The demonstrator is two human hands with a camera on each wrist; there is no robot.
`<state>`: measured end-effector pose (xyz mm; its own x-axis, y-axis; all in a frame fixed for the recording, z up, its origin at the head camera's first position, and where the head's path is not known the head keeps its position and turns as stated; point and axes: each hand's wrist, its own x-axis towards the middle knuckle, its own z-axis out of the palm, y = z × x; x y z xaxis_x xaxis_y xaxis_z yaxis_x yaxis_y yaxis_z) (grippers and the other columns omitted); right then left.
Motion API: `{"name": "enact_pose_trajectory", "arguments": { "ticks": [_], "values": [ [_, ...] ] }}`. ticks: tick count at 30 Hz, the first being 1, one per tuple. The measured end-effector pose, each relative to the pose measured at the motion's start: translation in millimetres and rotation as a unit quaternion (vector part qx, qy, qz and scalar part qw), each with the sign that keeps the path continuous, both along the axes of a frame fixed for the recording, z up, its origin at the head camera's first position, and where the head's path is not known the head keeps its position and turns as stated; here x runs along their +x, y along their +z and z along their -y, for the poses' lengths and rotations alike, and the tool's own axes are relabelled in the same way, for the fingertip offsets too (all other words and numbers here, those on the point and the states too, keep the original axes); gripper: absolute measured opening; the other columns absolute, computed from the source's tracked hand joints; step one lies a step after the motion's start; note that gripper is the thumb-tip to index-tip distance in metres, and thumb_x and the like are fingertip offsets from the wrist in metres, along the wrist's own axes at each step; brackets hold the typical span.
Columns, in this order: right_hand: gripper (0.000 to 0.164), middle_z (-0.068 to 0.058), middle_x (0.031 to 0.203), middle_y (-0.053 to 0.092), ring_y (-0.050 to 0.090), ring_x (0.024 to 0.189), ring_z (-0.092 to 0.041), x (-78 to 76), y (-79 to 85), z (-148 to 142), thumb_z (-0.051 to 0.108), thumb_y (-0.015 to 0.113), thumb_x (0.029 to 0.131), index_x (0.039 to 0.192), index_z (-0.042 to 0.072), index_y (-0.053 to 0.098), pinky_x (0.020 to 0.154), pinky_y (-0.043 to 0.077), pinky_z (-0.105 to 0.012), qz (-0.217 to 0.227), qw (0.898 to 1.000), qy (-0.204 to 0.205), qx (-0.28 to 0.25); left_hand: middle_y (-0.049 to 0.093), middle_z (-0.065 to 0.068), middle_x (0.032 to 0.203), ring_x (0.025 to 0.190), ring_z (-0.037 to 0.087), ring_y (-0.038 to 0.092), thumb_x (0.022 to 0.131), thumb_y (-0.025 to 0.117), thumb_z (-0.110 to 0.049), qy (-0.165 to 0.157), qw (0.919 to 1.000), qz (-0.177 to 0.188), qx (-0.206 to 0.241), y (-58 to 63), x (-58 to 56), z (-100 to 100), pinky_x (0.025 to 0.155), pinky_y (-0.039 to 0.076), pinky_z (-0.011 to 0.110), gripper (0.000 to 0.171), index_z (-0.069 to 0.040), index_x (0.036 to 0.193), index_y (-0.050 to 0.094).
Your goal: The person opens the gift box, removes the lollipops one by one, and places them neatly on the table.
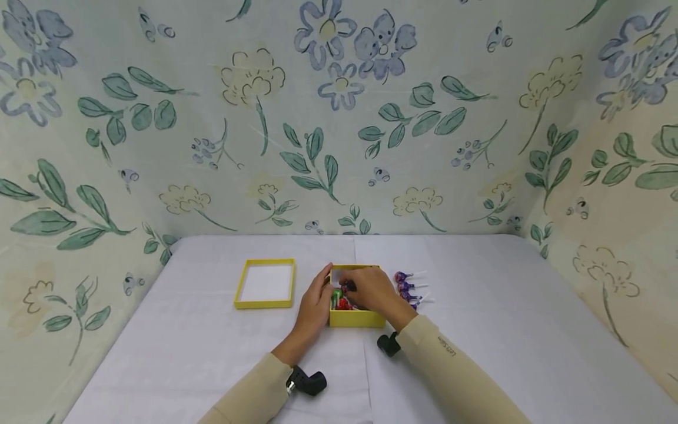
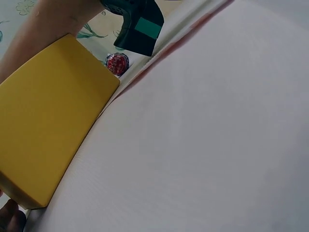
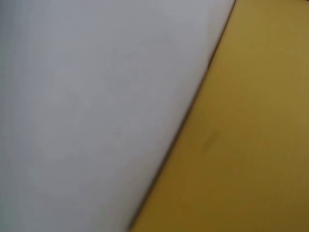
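A yellow box (image 1: 357,319) stands without its lid near the middle of the table, holding green, red and dark-wrapped lollipops (image 1: 337,296). My left hand (image 1: 313,304) rests along the box's left wall with its fingers fairly straight. Reaching in over the right wall, my right hand (image 1: 374,288) has curled fingers that pinch a dark-wrapped lollipop (image 1: 348,286), partly hidden by them. The left wrist view shows the yellow box (image 2: 53,121) from its front, with dark fingertips (image 2: 13,215) at its lower corner. Only the box wall (image 3: 241,145) and white cloth fill the right wrist view.
Several purple-wrapped lollipops (image 1: 406,287) lie in a column right of the box, their white sticks pointing right. Left of the hands is a yellow-rimmed lid (image 1: 263,305), inner side up. White cloth (image 1: 508,330) covers the table, and floral fabric (image 1: 339,147) hangs behind and beside it.
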<state>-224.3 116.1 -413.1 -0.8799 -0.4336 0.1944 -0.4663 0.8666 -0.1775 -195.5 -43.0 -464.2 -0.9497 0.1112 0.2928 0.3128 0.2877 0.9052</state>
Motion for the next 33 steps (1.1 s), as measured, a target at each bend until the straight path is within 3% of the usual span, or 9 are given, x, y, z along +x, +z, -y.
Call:
{"name": "enact_pose_trajectory", "arguments": {
  "ticks": [20, 29, 33],
  "values": [
    [0.022, 0.005, 0.102, 0.072, 0.066, 0.097, -0.019, -5.0, -1.2, 1.7, 0.025, 0.075, 0.083, 0.105, 0.023, 0.074, 0.095, 0.048, -0.046, -0.016, 1.000, 0.013, -0.017, 0.036, -0.008, 0.151, 0.137, 0.014, 0.037, 0.103, 0.039, -0.019, 0.005, 0.9999, -0.011, -0.008, 0.3, -4.1, 3.4, 0.113, 0.031, 0.037, 0.048, -0.033, 0.149, 0.033],
    [0.025, 0.004, 0.107, 0.071, 0.065, 0.100, -0.019, 0.7, -1.3, -0.6, 0.023, 0.074, 0.084, 0.108, 0.023, 0.074, 0.094, 0.049, -0.043, 0.000, 0.998, 0.009, -0.054, 0.036, -0.006, 0.152, 0.138, 0.015, 0.035, 0.103, 0.039, -0.019, -0.002, 1.0000, -0.004, 0.002, -2.9, -1.4, 2.8, 0.114, 0.030, 0.039, 0.048, -0.028, 0.150, 0.034],
    [0.026, 0.004, 0.111, 0.070, 0.064, 0.105, -0.019, 0.4, -0.2, -2.1, 0.024, 0.074, 0.084, 0.110, 0.024, 0.073, 0.095, 0.050, -0.043, 0.013, 0.998, -0.003, -0.067, 0.036, -0.007, 0.151, 0.138, 0.014, 0.035, 0.103, 0.039, -0.021, -0.004, 1.0000, -0.006, 0.004, -3.4, -2.5, 1.6, 0.113, 0.030, 0.039, 0.048, -0.032, 0.149, 0.033]
  ]
}}
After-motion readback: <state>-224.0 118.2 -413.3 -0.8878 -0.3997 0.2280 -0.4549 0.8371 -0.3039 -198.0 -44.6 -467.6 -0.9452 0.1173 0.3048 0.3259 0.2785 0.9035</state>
